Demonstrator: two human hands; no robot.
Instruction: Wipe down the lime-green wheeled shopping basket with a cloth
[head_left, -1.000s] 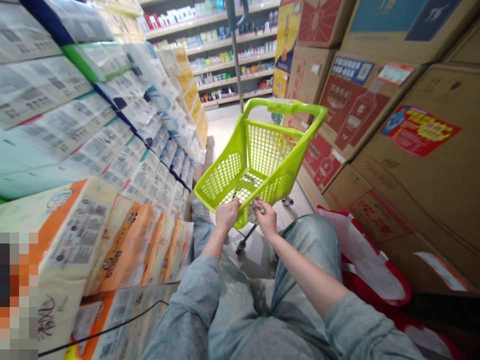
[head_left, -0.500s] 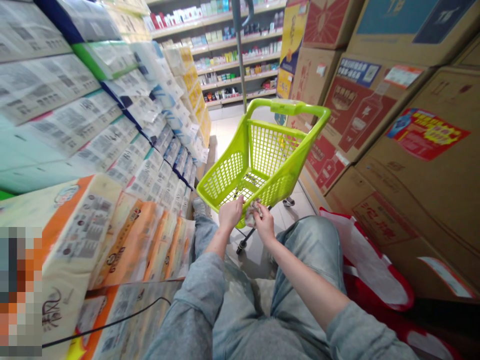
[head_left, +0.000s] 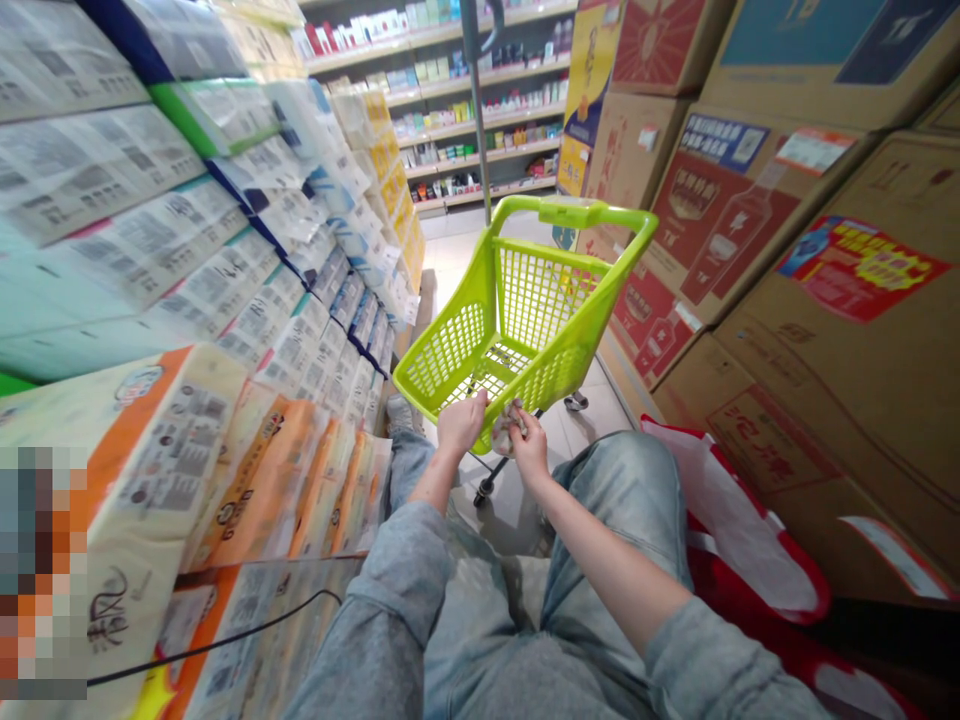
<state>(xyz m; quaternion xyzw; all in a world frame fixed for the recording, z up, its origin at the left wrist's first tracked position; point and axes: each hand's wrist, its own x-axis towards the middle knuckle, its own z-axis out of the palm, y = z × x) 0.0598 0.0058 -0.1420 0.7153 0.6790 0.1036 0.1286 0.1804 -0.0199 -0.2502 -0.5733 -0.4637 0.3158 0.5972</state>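
A lime-green plastic shopping cart (head_left: 551, 290) with perforated basket walls stands in front of my knees, its near rim facing me. My left hand (head_left: 460, 424) is closed over that near rim, with its fingertips hidden behind the plastic. In my right hand (head_left: 531, 448) is a crumpled greyish cloth (head_left: 507, 428), pinched between thumb and fingers. The cloth lies against the outer face of the basket, just right of my left hand. Wheels of the cart show on the floor below.
Stacked packs of tissue paper (head_left: 217, 450) line the left side. Cardboard cartons (head_left: 840, 380) rise on the right, with a red and white bag (head_left: 739, 515) at their foot. A metal pole (head_left: 478, 130) stands behind the cart, before shelves of small goods (head_left: 480, 120). A black cable (head_left: 247, 632) hangs lower left.
The view has shifted very slightly. Both hands and the cloth stay in nearly the same place on the cart.
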